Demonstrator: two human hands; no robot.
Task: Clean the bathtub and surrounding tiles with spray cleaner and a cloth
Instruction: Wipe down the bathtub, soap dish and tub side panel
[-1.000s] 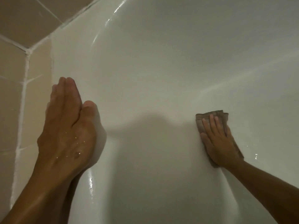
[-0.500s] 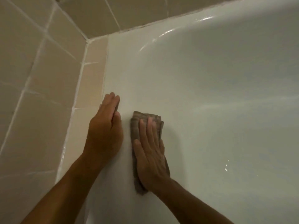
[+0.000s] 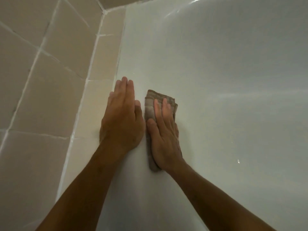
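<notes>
At frame centre, the right hand [image 3: 164, 140] presses the cloth [image 3: 152, 108] flat on the tub [image 3: 225, 77]; the left hand [image 3: 122, 121], fingers straight, braces beside it. Wet enamel looks slick: the bracing palm could slip, and the tiles [image 3: 43, 84] at left risk being missed.

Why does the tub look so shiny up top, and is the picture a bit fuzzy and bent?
Head view: dim, warm light; bright glare streaks on the tub rim at upper right; a small glint lower right; the right hand and cloth look slightly soft; grout lines on the tiles bow, from the wide-angle lens.
</notes>
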